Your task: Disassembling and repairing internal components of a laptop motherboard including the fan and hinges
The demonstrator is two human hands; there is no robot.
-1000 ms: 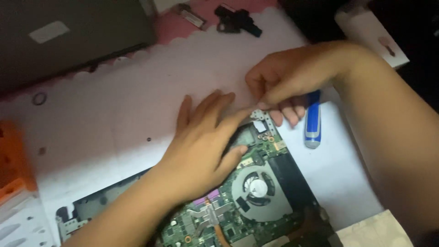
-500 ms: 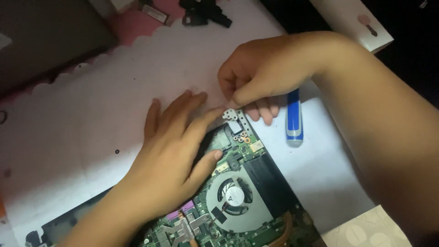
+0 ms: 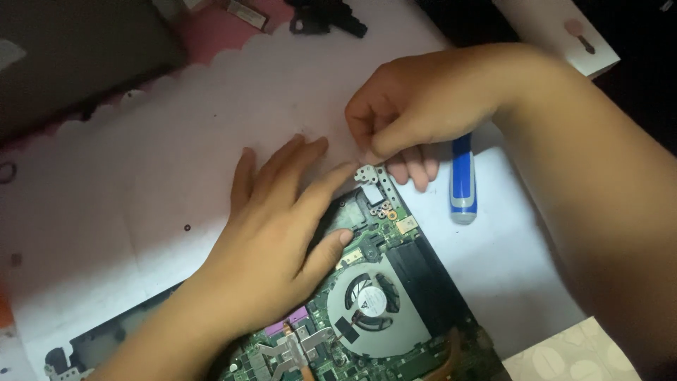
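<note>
An opened laptop base shows its green circuit board and a round cooling fan. My left hand lies flat, fingers spread. Its thumb is on the board and its fingertips are on the white sheet beyond it; it holds nothing. My right hand reaches in from the right. Its thumb and forefinger are pinched together at the top end of a small metal bracket on the board's far corner. What lies between the fingertips is hidden. A blue and grey screwdriver lies just under that hand.
A grey laptop lid lies at the top left on a pink mat, with a black part beside it. A white box sits at the top right. A tiny dark screw rests on the sheet.
The view has slid, so everything sits further left in the picture. Both hands stay where they were on the laptop corner, the right still pinching at the bracket.
</note>
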